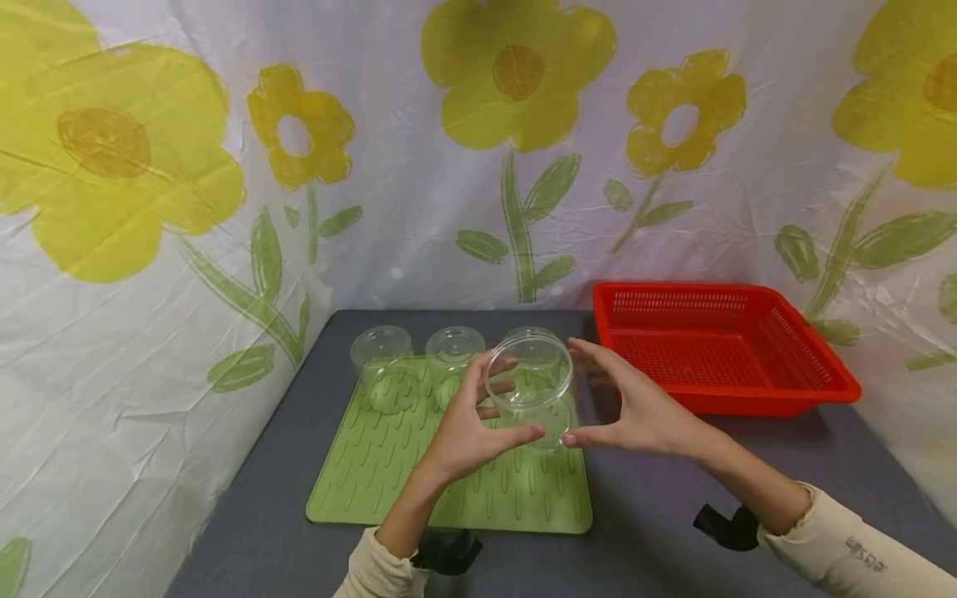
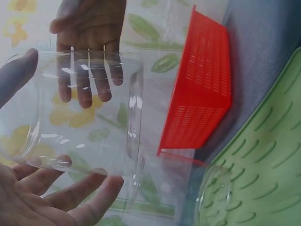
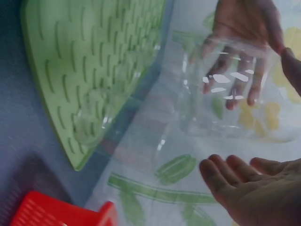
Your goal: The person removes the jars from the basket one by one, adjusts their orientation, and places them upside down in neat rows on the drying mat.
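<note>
A clear plastic jar (image 1: 552,415) with a round, open rim is held up over the green ridged mat (image 1: 449,498). My left hand (image 1: 465,436) holds it from the left side, thumb in front and fingers round the back. On its other side is my right hand (image 1: 649,405), thumb and fingers spread wide, fingertips right by the wall. The right wrist view has a gap between those fingers and the jar (image 3: 225,115). Behind, more clear jars stand along the mat's far edge: one at left (image 1: 385,374), one in the middle (image 1: 454,353) and one partly hidden behind the held jar.
A red perforated plastic basket (image 1: 748,400) sits on the dark grey table (image 1: 650,515), right of the mat. A white curtain (image 1: 404,208) printed with yellow flowers hangs round the back and sides. Black straps (image 1: 449,552) are on both wrists.
</note>
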A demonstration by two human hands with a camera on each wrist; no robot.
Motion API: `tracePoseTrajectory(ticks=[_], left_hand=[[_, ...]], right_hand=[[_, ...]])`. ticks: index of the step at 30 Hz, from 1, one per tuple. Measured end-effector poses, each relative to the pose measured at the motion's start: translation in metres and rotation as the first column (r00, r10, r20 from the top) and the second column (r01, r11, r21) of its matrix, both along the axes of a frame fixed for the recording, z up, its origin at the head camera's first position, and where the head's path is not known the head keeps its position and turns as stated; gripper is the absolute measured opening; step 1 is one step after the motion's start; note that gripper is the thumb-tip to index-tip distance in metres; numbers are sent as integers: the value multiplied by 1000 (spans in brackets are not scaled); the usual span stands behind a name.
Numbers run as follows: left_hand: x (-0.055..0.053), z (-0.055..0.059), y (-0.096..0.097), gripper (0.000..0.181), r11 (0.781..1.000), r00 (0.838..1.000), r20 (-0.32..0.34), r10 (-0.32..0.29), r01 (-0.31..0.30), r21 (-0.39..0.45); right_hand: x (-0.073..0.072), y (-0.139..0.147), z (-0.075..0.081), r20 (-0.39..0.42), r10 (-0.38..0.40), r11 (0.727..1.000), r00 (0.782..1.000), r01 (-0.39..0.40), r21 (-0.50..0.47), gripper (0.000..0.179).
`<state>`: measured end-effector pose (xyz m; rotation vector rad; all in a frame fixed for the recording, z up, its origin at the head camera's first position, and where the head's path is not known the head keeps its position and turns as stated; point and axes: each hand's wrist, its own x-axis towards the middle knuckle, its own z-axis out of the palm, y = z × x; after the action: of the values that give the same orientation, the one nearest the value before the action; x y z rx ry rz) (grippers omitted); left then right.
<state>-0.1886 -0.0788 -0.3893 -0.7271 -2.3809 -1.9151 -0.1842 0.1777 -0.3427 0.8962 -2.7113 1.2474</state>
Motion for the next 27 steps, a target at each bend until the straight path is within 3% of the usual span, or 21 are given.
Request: tracePoseTrajectory(ticks=[6,14,27], left_hand=[[1,-4,1,96,993,998,2,-57,57,100],[4,-9,4,98,952,975,32,-221,208,225],[5,-13,4,103,943,967,57,-249,228,243]], right_hand=[[4,-3,-16,-59,17,998,998,-20,-56,110],[6,-5,-25,-81,22,997,996,-28,-72,114],[5,-4,-29,-85,27,995,996,-35,-90,110]])
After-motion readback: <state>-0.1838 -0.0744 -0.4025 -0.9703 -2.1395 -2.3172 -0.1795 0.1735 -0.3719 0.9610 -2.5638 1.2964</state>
